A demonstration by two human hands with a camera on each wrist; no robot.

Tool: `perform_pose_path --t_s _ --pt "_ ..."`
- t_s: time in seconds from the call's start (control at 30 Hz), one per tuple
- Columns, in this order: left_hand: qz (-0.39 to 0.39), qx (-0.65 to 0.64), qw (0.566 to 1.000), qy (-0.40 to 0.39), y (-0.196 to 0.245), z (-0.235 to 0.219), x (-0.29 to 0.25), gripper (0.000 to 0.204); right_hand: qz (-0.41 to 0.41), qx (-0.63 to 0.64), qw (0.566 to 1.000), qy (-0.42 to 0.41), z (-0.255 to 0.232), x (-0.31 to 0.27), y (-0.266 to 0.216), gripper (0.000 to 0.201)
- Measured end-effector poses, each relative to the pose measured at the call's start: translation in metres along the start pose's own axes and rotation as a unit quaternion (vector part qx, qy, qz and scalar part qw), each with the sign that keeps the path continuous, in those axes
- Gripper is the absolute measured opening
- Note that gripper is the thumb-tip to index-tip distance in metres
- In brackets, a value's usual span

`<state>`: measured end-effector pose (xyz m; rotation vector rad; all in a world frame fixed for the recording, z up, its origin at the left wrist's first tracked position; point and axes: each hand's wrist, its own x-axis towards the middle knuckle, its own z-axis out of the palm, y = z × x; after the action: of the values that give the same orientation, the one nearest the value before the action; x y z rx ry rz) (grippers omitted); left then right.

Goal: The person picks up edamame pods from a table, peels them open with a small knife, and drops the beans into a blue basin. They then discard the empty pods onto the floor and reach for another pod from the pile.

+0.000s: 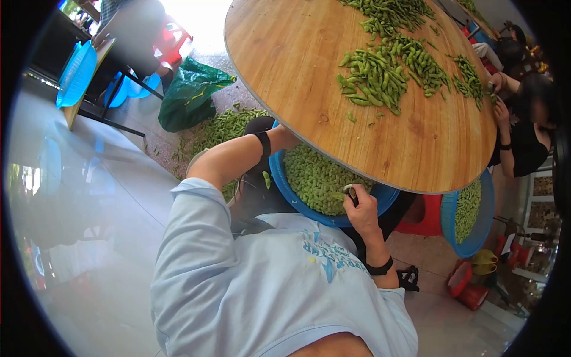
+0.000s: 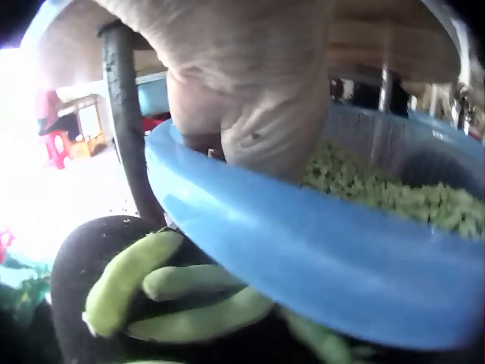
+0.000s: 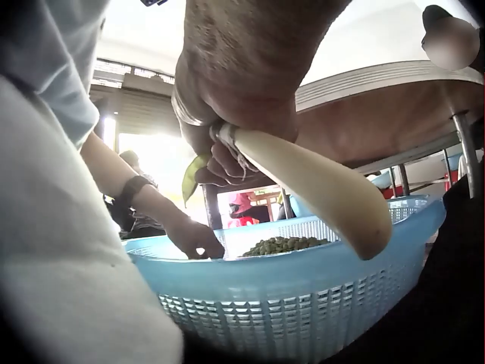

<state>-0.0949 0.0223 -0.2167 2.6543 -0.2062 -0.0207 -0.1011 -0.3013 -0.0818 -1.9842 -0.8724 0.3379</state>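
My right hand (image 1: 363, 211) grips a smooth, pale, tapered tool handle (image 3: 318, 189) over the near side of a blue basket (image 1: 303, 209). The tool's working end is hidden by the fingers. A green bean pod (image 3: 195, 178) shows beside those fingers. My left hand (image 3: 198, 236) reaches down inside the basket's rim, its fingers bent; whether they hold anything I cannot tell. In the head view the table edge hides most of that hand. Shelled green beans (image 1: 315, 178) fill the basket. Several pods (image 2: 193, 315) lie on the dark-clothed lap beside the rim.
A round wooden table (image 1: 285, 59) overhangs the basket, with heaps of pods (image 1: 375, 77) on it. More pods (image 1: 232, 126) cover the floor by a green bag (image 1: 190, 98). Another person (image 1: 529, 125) sits at the right, near a second blue basin (image 1: 486, 208) of beans.
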Motion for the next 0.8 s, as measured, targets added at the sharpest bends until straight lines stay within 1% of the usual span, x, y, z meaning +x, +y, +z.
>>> perform_pose_path --t_s 0.1,0.23,0.27,0.3,0.37,0.4,0.43,0.47,0.5,0.53,0.6,0.67,0.7,0.73,0.8 --pt "0.003 0.084 0.996 -0.025 0.002 -0.002 -0.002 0.051 0.011 0.001 1.000 -0.001 -0.001 0.001 0.000 0.018" --pt "0.014 0.196 0.978 -0.064 0.015 -0.008 -0.004 0.052 0.008 0.004 1.000 0.008 -0.004 -0.002 0.001 0.018" --pt "0.017 0.225 0.971 -0.074 0.017 -0.011 -0.005 0.052 0.021 0.008 1.000 0.004 -0.005 -0.003 0.002 0.018" --pt "0.017 0.225 0.971 -0.074 0.020 -0.015 -0.008 0.052 0.034 0.012 0.999 0.001 -0.006 -0.003 0.002 0.019" --pt "0.110 0.302 0.947 -0.012 0.024 -0.023 -0.014 0.046 0.033 0.020 0.999 -0.007 -0.004 -0.004 0.009 0.017" --pt "0.114 0.304 0.946 -0.013 0.040 -0.032 -0.014 0.046 0.032 0.028 0.999 -0.014 -0.003 -0.004 0.011 0.015" --pt "-0.026 0.049 0.994 -0.089 0.065 -0.044 -0.016 0.040 0.035 0.030 0.999 -0.009 -0.003 -0.003 0.009 0.015" --pt "-0.169 -0.210 0.950 -0.161 0.090 -0.051 -0.024 0.035 0.028 0.042 0.999 -0.021 -0.002 -0.001 0.006 0.014" --pt "-0.168 -0.353 0.908 -0.154 0.109 -0.053 -0.035 0.029 0.022 0.053 0.998 -0.035 -0.001 -0.001 0.002 0.014" --pt "-0.163 -0.488 0.846 -0.142 0.128 -0.052 -0.045 0.024 0.026 0.053 0.998 -0.034 -0.001 -0.001 -0.003 0.014" --pt "-0.185 -0.651 0.724 -0.135 0.162 -0.052 -0.058 0.023 -0.005 0.072 0.997 -0.038 0.002 0.003 -0.013 0.015" --pt "-0.187 -0.723 0.647 -0.156 0.178 -0.060 -0.065 0.022 -0.022 0.056 0.997 -0.038 0.005 0.005 -0.013 0.016" --pt "-0.206 -0.705 0.665 -0.135 0.181 -0.065 -0.067 0.016 -0.037 0.040 0.998 -0.043 0.005 0.007 -0.013 0.018" --pt "-0.201 -0.700 0.671 -0.140 0.178 -0.069 -0.070 0.016 -0.040 0.038 0.998 -0.033 0.005 0.009 -0.018 0.018" --pt "-0.148 -0.579 0.786 -0.159 0.163 -0.082 -0.082 0.016 -0.096 0.048 0.993 -0.056 0.004 0.011 -0.031 0.019"
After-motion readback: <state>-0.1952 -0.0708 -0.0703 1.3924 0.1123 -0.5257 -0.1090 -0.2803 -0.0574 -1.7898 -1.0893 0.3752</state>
